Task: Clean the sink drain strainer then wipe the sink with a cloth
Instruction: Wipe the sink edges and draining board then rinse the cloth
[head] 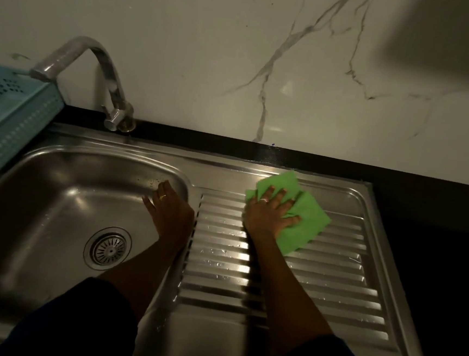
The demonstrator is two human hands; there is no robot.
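Observation:
A green cloth (306, 221) lies flat on the ribbed steel drainboard (318, 276), near its far edge. My right hand (270, 212) presses down on the cloth's left part with fingers spread. My left hand (168, 209) rests on the right inner wall of the steel sink basin (40, 212), fingers apart, holding nothing. The round drain strainer (109, 249) sits in the basin floor, left of my left forearm.
A curved steel faucet (105, 81) rises behind the basin with its spout turned left. A light blue perforated plastic basket (9, 118) stands at the basin's far left. A black counter strip and a white marble-pattern wall (294, 69) run behind the sink.

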